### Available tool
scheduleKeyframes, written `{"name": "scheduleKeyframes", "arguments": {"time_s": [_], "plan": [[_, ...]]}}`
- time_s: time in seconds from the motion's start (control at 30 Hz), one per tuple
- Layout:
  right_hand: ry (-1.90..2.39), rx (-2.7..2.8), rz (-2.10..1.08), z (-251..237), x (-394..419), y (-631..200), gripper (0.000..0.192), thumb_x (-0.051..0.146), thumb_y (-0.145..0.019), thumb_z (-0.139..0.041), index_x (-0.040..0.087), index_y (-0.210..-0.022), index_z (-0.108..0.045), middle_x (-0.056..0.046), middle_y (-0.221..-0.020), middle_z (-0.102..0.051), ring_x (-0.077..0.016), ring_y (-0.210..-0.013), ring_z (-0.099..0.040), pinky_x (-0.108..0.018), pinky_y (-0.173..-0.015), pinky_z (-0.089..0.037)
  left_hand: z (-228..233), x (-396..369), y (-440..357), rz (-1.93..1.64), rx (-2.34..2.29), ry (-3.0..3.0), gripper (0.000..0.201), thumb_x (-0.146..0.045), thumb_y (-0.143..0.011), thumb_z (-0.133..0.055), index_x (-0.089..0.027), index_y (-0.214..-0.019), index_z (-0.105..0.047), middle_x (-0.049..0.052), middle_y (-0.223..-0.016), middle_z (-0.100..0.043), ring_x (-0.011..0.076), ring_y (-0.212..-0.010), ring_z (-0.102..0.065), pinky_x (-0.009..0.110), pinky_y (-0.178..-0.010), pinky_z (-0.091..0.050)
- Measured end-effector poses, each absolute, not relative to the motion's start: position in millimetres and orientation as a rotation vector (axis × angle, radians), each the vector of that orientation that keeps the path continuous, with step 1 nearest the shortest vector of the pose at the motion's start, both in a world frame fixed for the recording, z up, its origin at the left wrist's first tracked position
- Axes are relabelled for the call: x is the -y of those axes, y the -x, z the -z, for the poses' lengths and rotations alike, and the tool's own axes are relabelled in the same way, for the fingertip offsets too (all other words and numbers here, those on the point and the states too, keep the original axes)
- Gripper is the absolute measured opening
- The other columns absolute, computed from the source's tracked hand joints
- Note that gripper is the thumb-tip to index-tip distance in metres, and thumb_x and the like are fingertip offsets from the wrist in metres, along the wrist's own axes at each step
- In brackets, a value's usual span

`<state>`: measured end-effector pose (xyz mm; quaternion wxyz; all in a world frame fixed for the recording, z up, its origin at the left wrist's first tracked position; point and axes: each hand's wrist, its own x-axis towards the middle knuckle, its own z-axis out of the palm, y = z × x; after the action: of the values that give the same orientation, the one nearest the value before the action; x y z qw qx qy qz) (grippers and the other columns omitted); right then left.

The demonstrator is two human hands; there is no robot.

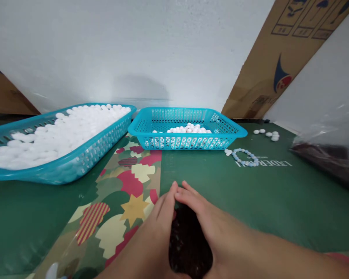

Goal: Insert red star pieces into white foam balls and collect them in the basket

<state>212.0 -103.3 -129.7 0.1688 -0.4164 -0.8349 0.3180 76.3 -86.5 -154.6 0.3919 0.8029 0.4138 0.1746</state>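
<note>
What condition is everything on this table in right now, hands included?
Left hand: cupped against the dark object, fingertips meeting the right hand's.
Right hand: cupped over the dark object.
Dark object: enclosed between both hands.
Left basket: heaped with white pieces.
Middle basket: thinly filled.
Bead bracelet: lying flat, untouched.

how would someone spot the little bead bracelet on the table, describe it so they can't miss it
Start at the smaller turquoise basket against the white wall, the one with few white beads. Just off its front right corner, on the bare green mat, lies the bead bracelet. It is a closed loop of pale blue beads, unlike the loose white beads scattered behind it.
</note>
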Motion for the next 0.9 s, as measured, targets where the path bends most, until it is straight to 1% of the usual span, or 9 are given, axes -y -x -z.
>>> {"name": "scheduleKeyframes", "arguments": {"time_s": [0.1, 0.17, 0.27, 0.4, 0.53, 0.6, 0.7, 0.8, 0.9], "plan": [[1.205, 2.348, -0.87, 134, 105, -213, 0.087, 0.026, -0.044, -0.069, 0.001, -0.114, -0.024, -0.018, -0.122, -0.018, -0.0256, -0.112, -0.008, -0.038, -0.091, -0.015, 157, 86, -76, -0.417, -1.082, -2.017, 0.098, -0.029, -0.034, -0.063, -0.013, -0.117, -0.014, 0.01, -0.123, -0.021, 0.0273, -0.11, -0.019, 0.038, -0.09, -0.021], [1.225, 2.339, -0.817, 137, 105, -213, 0.087, 0.027, -0.043, -0.069, 0.002, -0.114, -0.026, -0.018, -0.121, -0.021, -0.0274, -0.112, -0.009, -0.042, -0.091, -0.013, 157, 85, -76, -0.415, -1.088, -2.026, 0.099, -0.03, -0.033, -0.063, -0.013, -0.117, -0.013, 0.01, -0.123, -0.018, 0.0276, -0.111, -0.014, 0.038, -0.09, -0.021], [1.274, 2.339, -0.778, 137, 104, -214, 0.085, 0.028, -0.041, -0.069, 0.005, -0.113, -0.029, -0.016, -0.12, -0.025, -0.0303, -0.111, -0.01, -0.047, -0.09, -0.009, 153, 84, -77, -0.398, -1.078, -2.053, 0.092, -0.026, -0.036, -0.061, -0.012, -0.116, -0.017, 0.01, -0.123, -0.019, 0.0275, -0.111, -0.013, 0.04, -0.091, -0.018], [1.262, 2.321, -0.849, 141, 104, -215, 0.083, 0.028, -0.043, -0.067, 0.007, -0.114, -0.029, -0.014, -0.12, -0.027, -0.0279, -0.11, -0.019, -0.041, -0.091, -0.016, 143, 86, -78, -0.299, -1.071, -2.03, 0.08, -0.022, -0.041, -0.055, -0.01, -0.113, -0.023, 0.011, -0.121, -0.024, 0.0269, -0.11, -0.019, 0.04, -0.09, -0.02], [1.186, 2.292, -0.829, 146, 106, -215, 0.085, 0.027, -0.04, -0.066, 0.006, -0.114, -0.028, -0.014, -0.119, -0.028, -0.0277, -0.108, -0.024, -0.041, -0.09, -0.018, 137, 86, -79, -0.262, -1.126, -1.999, 0.076, -0.016, -0.045, -0.051, -0.009, -0.114, -0.02, 0.011, -0.122, -0.022, 0.0234, -0.111, -0.017, 0.038, -0.091, -0.02], [1.174, 2.285, -0.836, 146, 106, -214, 0.084, 0.026, -0.04, -0.067, 0.006, -0.113, -0.029, -0.014, -0.117, -0.031, -0.028, -0.107, -0.025, -0.041, -0.09, -0.019, 137, 85, -80, -0.251, -1.111, -2.0, 0.079, -0.015, -0.044, -0.052, -0.008, -0.115, -0.018, 0.012, -0.122, -0.021, 0.023, -0.111, -0.016, 0.038, -0.092, -0.018], [1.18, 2.27, -0.877, 140, 106, -213, 0.076, 0.025, -0.045, -0.067, 0.006, -0.109, -0.033, -0.014, -0.113, -0.037, -0.0262, -0.106, -0.029, -0.04, -0.091, -0.018, 140, 84, -81, -0.278, -1.076, -1.962, 0.088, -0.018, -0.039, -0.057, -0.01, -0.116, -0.014, 0.012, -0.122, -0.02, 0.0253, -0.111, -0.014, 0.039, -0.091, -0.018], [1.145, 2.266, -0.903, 135, 106, -213, 0.069, 0.022, -0.047, -0.067, 0.008, -0.105, -0.035, -0.012, -0.11, -0.041, -0.0239, -0.104, -0.032, -0.039, -0.091, -0.018, 144, 85, -80, -0.386, -1.07, -1.889, 0.096, -0.02, -0.036, -0.063, -0.016, -0.117, -0.011, 0.01, -0.121, -0.021, 0.0276, -0.111, -0.015, 0.041, -0.089, -0.022], [1.123, 2.265, -0.922, 134, 107, -213, 0.07, 0.018, -0.044, -0.068, 0.01, -0.104, -0.033, -0.011, -0.109, -0.041, -0.0237, -0.105, -0.031, -0.04, -0.091, -0.017, 147, 88, -78, -0.435, -1.105, -1.855, 0.102, -0.016, -0.031, -0.066, -0.022, -0.117, -0.01, 0.009, -0.119, -0.022, 0.0283, -0.109, -0.019, 0.042, -0.087, -0.024]]}}
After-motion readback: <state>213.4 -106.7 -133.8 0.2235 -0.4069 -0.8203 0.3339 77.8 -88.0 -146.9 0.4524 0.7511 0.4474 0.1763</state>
